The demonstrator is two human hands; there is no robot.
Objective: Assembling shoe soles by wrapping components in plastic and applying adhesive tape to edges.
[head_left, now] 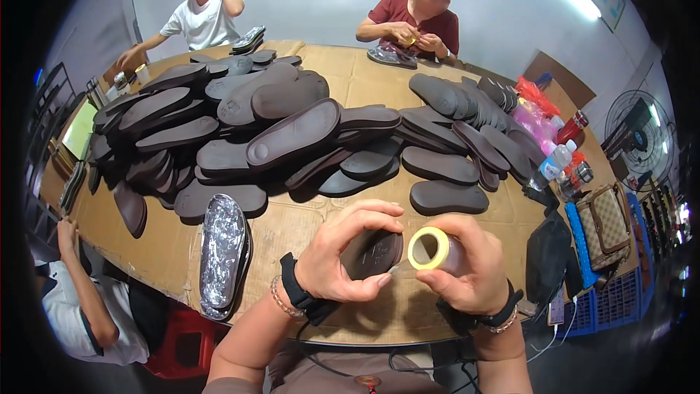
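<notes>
Close in front of me, my left hand [327,257] curls around a dark brown shoe sole [373,254], thumb below and fingers above. My right hand [477,266] grips a roll of clear film [442,249] with a yellow rim, its hollow end facing up toward me. A narrow, see-through strip of film seems to run from the roll to the sole near my left thumb. To the left of my left hand lies a small stack of soles wrapped in shiny clear film [222,244].
A big heap of brown soles [292,128] covers the middle of the cardboard-topped table [292,228]. Bottles [557,160], a black bag [548,255] and a checked handbag [609,226] line the right side. Two people [419,22] sit across; another person's arm [91,292] is at left.
</notes>
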